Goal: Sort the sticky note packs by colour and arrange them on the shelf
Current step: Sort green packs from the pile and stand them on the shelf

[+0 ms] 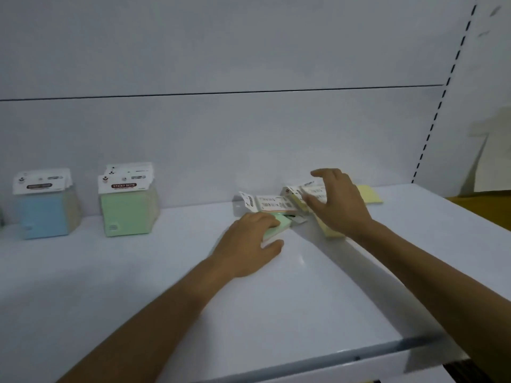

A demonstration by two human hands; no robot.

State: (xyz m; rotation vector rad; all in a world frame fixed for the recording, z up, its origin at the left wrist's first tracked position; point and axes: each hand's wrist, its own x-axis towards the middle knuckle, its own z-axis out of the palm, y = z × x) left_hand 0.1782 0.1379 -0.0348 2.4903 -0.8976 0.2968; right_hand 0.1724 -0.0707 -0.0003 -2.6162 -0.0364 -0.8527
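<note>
We have our left hand (249, 240) laid over a green pack (279, 222) near the middle of the shelf (166, 272). Its fingers curl across the top and the thumb sits against the near edge, so we judge it a grip meant to lift that one pack clear of the unsorted pile (276, 203) just at its one o'clock. Our right hand (337, 205) hangs over the pile's right part, fingers spread and loosely bent, holding nothing. Whether its fingertips touch the packs we cannot tell; we read it as poised to keep loose packs from sliding. Far out at nine o'clock stands a blue stack (45, 214), and at its three o'clock a green stack (127, 214). Both are upright with header cards facing us, and the gripped pack most likely belongs with the green. A yellow pack (369, 193) lies flat at the pile's three o'clock, and a second yellow pack (329, 232) shows beneath our right hand.
</note>
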